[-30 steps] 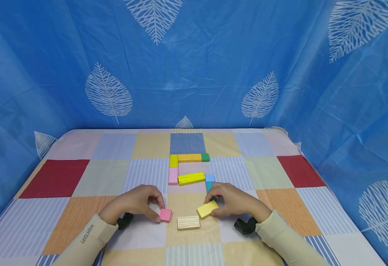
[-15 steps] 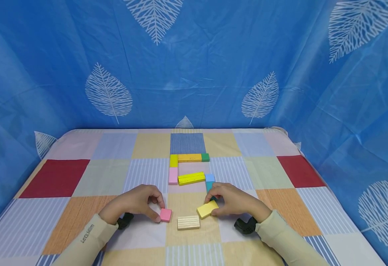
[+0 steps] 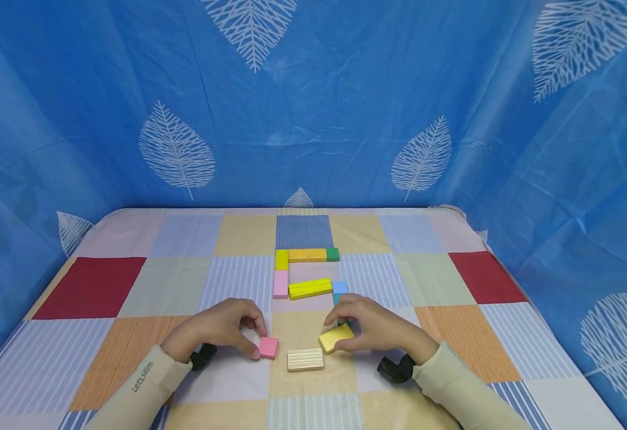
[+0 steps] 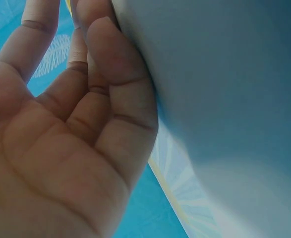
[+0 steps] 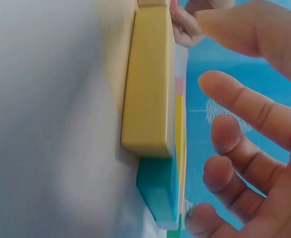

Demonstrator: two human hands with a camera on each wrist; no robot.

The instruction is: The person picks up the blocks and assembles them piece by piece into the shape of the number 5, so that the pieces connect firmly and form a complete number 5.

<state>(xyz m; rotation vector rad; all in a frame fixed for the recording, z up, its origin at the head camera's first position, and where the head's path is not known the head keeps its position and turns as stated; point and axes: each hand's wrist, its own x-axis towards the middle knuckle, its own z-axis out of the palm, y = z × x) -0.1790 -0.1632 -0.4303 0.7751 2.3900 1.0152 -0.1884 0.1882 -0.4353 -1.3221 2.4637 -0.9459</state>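
In the head view my left hand is at a small pink block on the cloth, thumb and index finger pinching its left side. The left wrist view shows the palm and bent fingers, but not the block. My right hand hovers over a pale yellow block, which lies slanted on the cloth. Its thumb and fingers are spread and clear of that block in the right wrist view. Between the hands lies a ridged natural-wood block.
Farther back, coloured blocks lie in an angular outline: orange, green, long pink, yellow sticks and light blue. A teal block sits behind the pale yellow one. A blue curtain surrounds the patchwork-covered table.
My right hand has let go of the pale yellow block, its index finger lifting off and its thumb now over the block. My left hand and the other blocks stay put.
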